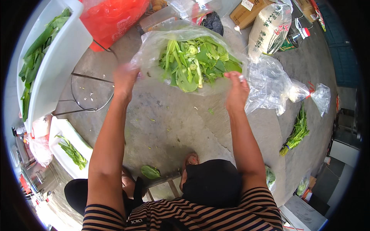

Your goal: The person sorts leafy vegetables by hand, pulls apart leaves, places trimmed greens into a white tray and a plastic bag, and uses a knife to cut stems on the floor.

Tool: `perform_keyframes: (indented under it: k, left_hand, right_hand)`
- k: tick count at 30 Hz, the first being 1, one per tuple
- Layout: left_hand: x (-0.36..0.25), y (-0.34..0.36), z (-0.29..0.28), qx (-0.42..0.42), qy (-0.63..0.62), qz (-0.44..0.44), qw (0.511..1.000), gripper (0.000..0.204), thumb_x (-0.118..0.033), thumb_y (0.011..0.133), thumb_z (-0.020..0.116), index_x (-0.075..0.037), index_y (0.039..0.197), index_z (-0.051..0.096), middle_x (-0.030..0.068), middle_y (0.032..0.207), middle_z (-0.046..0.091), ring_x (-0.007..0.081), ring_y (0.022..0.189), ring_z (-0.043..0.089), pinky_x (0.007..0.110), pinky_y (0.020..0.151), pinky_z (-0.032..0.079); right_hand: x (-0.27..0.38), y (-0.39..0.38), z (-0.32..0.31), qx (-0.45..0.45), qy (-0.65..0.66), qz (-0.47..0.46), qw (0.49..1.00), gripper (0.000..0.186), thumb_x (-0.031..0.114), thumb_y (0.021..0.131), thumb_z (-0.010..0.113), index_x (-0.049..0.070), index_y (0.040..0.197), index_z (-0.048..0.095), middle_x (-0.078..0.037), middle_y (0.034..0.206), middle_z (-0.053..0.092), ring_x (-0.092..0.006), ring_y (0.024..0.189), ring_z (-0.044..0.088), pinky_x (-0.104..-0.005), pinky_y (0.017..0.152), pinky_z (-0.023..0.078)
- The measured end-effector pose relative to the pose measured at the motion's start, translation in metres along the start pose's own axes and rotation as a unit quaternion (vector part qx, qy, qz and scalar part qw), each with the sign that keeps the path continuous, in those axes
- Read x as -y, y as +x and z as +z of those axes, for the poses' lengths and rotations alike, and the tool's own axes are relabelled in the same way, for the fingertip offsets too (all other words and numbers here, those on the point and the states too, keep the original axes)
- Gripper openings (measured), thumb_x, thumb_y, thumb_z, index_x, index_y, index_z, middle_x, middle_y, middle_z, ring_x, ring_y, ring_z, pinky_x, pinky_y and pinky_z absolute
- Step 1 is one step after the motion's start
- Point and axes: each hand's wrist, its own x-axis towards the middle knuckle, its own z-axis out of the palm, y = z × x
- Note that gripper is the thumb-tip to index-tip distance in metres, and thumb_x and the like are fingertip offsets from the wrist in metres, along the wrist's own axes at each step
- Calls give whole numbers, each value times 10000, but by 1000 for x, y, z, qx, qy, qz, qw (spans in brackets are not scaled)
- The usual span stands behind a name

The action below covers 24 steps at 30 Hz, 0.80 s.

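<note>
Out in front of me, a clear plastic bag point(148, 57) spreads wide with leafy greens point(189, 65) in it, pale cut stems among the leaves. My left hand point(125, 79) is closed at the bag's left edge, its fingers partly smeared by motion. At the right edge, my right hand point(237, 92) pinches the plastic, fingers closed, with a ring on one finger. Part of the bag's rim is blurred too.
A white tub point(61, 50) with long leaves stands left, beside a metal ring stand point(73, 88). A white tray point(61, 129) holds stems. To the right are a rice sack point(269, 32), loose clear bags point(266, 82) and a tied bunch of greens point(296, 133). One leaf point(150, 172) lies near my feet.
</note>
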Motion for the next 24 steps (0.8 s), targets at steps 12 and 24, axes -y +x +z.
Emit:
perform_keyframes:
  k: [12,24]
  left_hand:
    - [-191,-63,-11,-17,-108,126,986,74,-94,783,607,-45,839,610,-18,699,559,47,583,459,214,517,365]
    - [-194,-79,-12,-122,68,270,953,81,-88,788,615,-11,810,627,-26,704,567,57,607,471,208,550,385]
  right_hand:
    - [174,-17,-29,181,75,-51,979,199,202,889,524,10,887,577,26,554,405,-69,446,337,-249,459,349]
    - [201,-19,2,236,-210,-127,940,239,273,861,556,49,860,639,-10,682,565,-71,438,396,-242,435,356]
